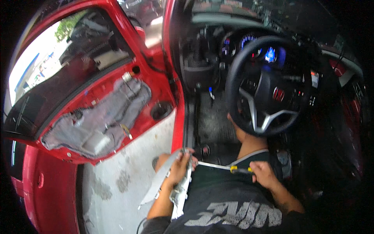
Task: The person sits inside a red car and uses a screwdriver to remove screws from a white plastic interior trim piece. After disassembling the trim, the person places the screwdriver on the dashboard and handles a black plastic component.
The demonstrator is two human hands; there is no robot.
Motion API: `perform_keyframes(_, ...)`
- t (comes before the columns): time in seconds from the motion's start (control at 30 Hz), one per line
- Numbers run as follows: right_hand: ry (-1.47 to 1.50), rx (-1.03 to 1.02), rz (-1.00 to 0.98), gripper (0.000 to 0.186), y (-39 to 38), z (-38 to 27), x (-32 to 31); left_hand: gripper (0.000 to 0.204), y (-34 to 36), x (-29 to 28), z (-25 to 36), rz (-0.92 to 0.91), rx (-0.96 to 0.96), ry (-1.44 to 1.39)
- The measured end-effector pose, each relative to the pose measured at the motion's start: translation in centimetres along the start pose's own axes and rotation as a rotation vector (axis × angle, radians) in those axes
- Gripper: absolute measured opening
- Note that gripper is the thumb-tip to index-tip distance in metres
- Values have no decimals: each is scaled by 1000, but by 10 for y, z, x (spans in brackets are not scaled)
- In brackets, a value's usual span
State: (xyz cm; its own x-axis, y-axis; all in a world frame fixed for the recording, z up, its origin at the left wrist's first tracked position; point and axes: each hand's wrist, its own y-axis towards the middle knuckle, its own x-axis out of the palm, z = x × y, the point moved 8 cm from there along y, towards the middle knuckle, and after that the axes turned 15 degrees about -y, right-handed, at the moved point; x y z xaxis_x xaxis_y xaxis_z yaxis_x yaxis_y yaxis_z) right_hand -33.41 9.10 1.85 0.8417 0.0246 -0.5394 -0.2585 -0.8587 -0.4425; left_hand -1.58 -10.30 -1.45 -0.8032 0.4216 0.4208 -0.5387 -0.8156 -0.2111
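Left hand (pixel 180 165) gripping the panel (pixel 159 177) near its upper end, down at the left edge of the lap (pixel 214 177)! Right hand (pixel 263 173) clasps the screwdriver (pixel 233 169) by its handle, shaft pointing left; whether the tip touches the panel, can't tell.

You wear a black short-sleeved fabric T-shirt (pixel 226 195), big pale-grey block print (pixel 242 214) across the front, its surface speckled, worn-looking. Loose black left sleeve (pixel 159 223) ends above the elbow; right sleeve blends into shadow, edge hard to tell. Below, you have dark greenish-black shorts (pixel 214 176) with a light-grey hem band (pixel 252 156) on one leg. Your left hand (pixel 180 165) and right hand (pixel 263 174) are bare, forearms too.
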Motion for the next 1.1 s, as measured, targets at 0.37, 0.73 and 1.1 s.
perform_keyframes(0.37, 164, -200, -38, 25, 0, -22, 10, 35, 3, -23, -16, 55, -47, -76)
perform_keyframes(0.73, 150, -675, 395, 14, 1, -52, 4, 37, 4, -28, -5, -15, 22, -68)
perform_keyframes(1.1, 249, -123, 98, 24, 25, 12, 8, 37, 6, -24, -11, -69, -14, -115)
